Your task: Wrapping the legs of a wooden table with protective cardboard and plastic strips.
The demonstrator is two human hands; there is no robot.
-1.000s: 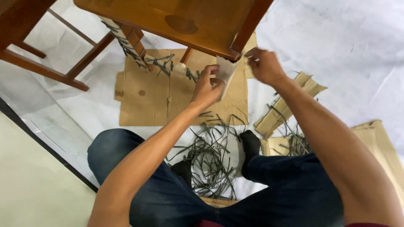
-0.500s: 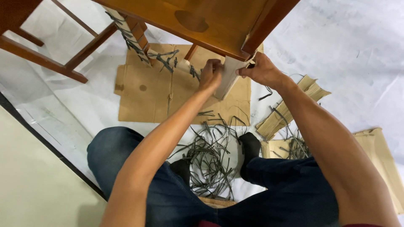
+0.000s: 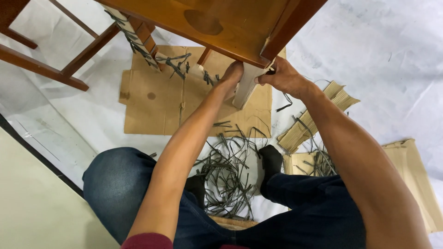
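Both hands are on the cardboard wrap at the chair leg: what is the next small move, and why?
Probably peel the cardboard wrap down off the chair leg. The left hand and right hand both grip it at its top under the seat corner, and its lower end hangs loose.

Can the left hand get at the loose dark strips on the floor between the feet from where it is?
Probably yes. The left hand is up on the cardboard wrap, but nothing covers the strips below the forearm.
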